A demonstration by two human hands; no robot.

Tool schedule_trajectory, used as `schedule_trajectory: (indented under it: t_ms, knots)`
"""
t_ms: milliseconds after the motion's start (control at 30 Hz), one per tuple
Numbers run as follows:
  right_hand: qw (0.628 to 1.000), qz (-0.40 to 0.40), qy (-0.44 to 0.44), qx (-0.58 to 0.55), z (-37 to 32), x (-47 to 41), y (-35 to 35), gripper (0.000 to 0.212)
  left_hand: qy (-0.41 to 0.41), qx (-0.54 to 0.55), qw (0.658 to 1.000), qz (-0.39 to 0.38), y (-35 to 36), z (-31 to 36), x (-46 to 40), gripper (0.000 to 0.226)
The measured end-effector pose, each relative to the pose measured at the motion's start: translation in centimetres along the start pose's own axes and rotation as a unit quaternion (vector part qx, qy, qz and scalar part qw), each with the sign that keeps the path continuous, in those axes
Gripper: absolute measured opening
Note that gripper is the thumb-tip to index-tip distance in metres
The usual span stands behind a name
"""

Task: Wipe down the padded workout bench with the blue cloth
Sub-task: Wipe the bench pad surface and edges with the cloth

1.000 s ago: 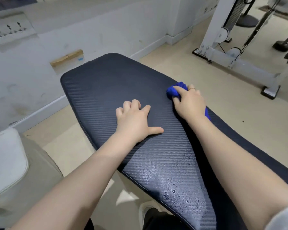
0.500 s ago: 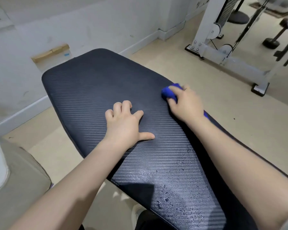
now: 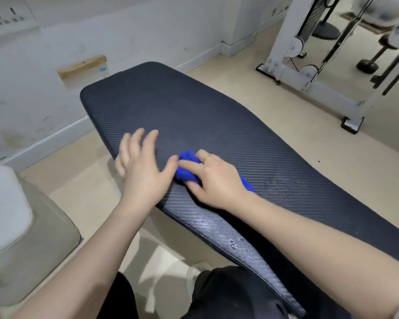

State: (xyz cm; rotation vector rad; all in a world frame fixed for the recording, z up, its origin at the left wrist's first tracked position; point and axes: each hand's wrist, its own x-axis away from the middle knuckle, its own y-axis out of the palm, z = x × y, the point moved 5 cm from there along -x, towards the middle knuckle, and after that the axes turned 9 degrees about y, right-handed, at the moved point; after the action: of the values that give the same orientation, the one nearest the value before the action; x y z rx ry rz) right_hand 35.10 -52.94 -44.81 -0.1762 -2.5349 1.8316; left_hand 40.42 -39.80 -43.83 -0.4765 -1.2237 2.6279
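Note:
The padded workout bench (image 3: 194, 111) is dark with a carbon-weave texture and runs from the upper left to the lower right. My right hand (image 3: 213, 181) presses the bunched blue cloth (image 3: 187, 168) onto the pad near its near-left edge. My left hand (image 3: 143, 166) hovers just left of the cloth with fingers spread, blurred by motion, its thumb next to the cloth. Water droplets sit on the pad at right (image 3: 283, 184) and along the near edge (image 3: 234, 242).
A white wall with a skirting board (image 3: 55, 137) runs behind the bench. A white cable machine frame (image 3: 309, 74) stands on the beige floor at the right. A grey-and-white cushioned item (image 3: 16, 226) sits at the left. My dark-trousered knees and a shoe (image 3: 194, 275) are below.
My right hand has slid the blue cloth from the bench's far right edge across to the near-left side. My left hand has lifted off the pad and shifted left.

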Motion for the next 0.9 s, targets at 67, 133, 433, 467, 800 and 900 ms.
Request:
schedule_trajectory:
  t_ms: [67, 133, 433, 467, 800, 900]
  knots:
    - [1.000, -0.010, -0.010, 0.009, 0.3, -1.0, 0.3, 0.037, -0.116, 0.081, 0.990, 0.028, -0.2, -2.9, 2.0, 0.079]
    - [0.996, 0.039, 0.076, 0.015, 2.5, -3.6, 0.4, 0.036, -0.202, 0.232, 0.951, 0.019, 1.2, -4.8, 3.8, 0.079]
    - [0.999, -0.001, -0.036, -0.020, -4.6, 2.4, 1.7, 0.039, -0.227, 0.400, 0.888, 0.001, 4.0, -6.4, 5.6, 0.067]
    - [0.999, -0.011, -0.039, -0.019, -4.1, 2.2, 1.5, 0.039, -0.228, 0.404, 0.886, 0.001, 3.9, -6.1, 5.9, 0.069]
    - [0.988, 0.082, 0.108, 0.069, -2.9, 0.5, 1.1, 0.034, -0.226, 0.440, 0.869, 0.012, 4.1, -6.7, 5.8, 0.070]
    - [0.999, 0.004, -0.010, 0.038, -4.3, 4.0, 1.6, 0.038, -0.242, 0.443, 0.863, 0.007, 4.5, -6.4, 6.0, 0.067]
